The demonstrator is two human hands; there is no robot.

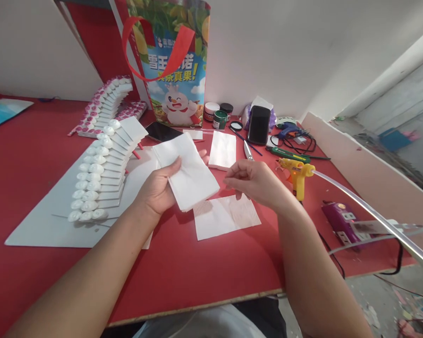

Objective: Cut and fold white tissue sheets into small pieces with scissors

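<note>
My left hand is closed around a stack of thin white paper sheets, tilted above the table, with the thumb on top and the fingers underneath. Just right of the stack's near corner is my right hand; its fingers are loosely curled and slightly apart, and no object shows between them. Below both hands, a white rectangular sheet with beige patches at its ends lies on the red table. Another white paper stack rests behind my hands.
At left, a curved row of white rosettes on flat strips lies on a white board. A yellow glue gun, scissors, a phone and paint jars sit right and behind. A tall printed bag stands at the back.
</note>
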